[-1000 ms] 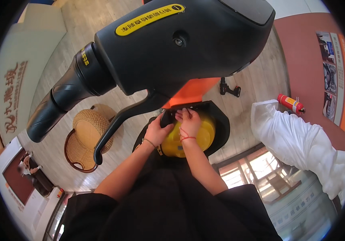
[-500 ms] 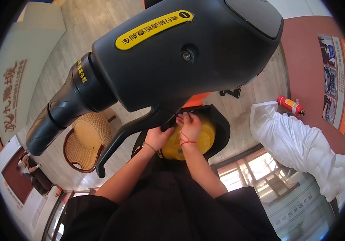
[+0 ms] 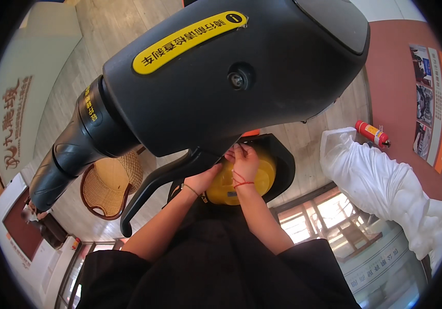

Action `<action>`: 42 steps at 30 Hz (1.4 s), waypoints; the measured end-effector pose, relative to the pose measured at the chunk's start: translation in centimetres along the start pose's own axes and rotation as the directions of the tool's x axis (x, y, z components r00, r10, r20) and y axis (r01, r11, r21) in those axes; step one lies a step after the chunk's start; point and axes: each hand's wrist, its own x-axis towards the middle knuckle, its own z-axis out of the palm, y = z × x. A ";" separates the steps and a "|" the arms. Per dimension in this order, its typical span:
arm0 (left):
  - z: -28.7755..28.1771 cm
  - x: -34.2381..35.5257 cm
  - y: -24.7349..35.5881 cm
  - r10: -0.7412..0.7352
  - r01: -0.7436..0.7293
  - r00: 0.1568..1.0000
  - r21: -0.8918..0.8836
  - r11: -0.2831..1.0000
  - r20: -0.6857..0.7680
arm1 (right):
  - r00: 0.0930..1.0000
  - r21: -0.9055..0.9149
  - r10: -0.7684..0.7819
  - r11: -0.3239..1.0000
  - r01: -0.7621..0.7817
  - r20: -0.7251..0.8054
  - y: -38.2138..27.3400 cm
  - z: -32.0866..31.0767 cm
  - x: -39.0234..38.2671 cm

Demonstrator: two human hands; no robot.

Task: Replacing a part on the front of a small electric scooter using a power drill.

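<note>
A large black handlebar housing with a yellow label fills the upper middle. Its ribbed grip points down to the left, and a black brake lever curves below it. Under the housing, a glossy yellow helmet sits in a black basket. Over the helmet's near left side is my left hand, closed, its fingertips partly hidden by the dark parts ahead. Beside it my right hand is pinched at the fingertips, close under the housing's lower edge. What either hand holds is too small or hidden to make out.
A woven wicker chair stands on the wooden floor at left. On the right are a white draped object, a red fire extinguisher and a glass-topped display. A small distant figure is at the far left.
The handlebar housing, grip and lever have shifted left and slightly down in view and look larger. Both hands stay over the helmet, with the right a touch further right.
</note>
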 end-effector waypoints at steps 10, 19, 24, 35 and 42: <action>0.4 0.1 -1.1 0.037 -0.037 0.999 -0.014 0.999 -0.021 | 1.000 -0.009 -0.009 1.000 0.009 -0.007 0.1 -0.1 0.1; 0.4 0.1 -1.3 0.028 -0.028 0.997 0.010 1.000 -0.066 | 1.000 0.019 0.010 1.000 -0.010 0.020 -0.2 0.1 -0.2; 0.0 0.2 -0.2 -0.105 0.105 0.994 -0.065 0.992 -0.011 | 1.000 0.025 0.010 1.000 -0.011 0.004 -0.3 0.4 -0.4; -0.3 0.6 -0.3 -0.113 0.117 0.993 -0.122 0.986 0.042 | 0.997 -0.099 -0.078 0.992 0.075 -0.022 -0.2 1.0 -0.8; -0.4 1.0 -1.0 -0.108 0.116 0.993 -0.189 0.975 0.053 | 0.996 -0.263 -0.083 0.962 0.070 -0.039 -1.0 1.6 -1.3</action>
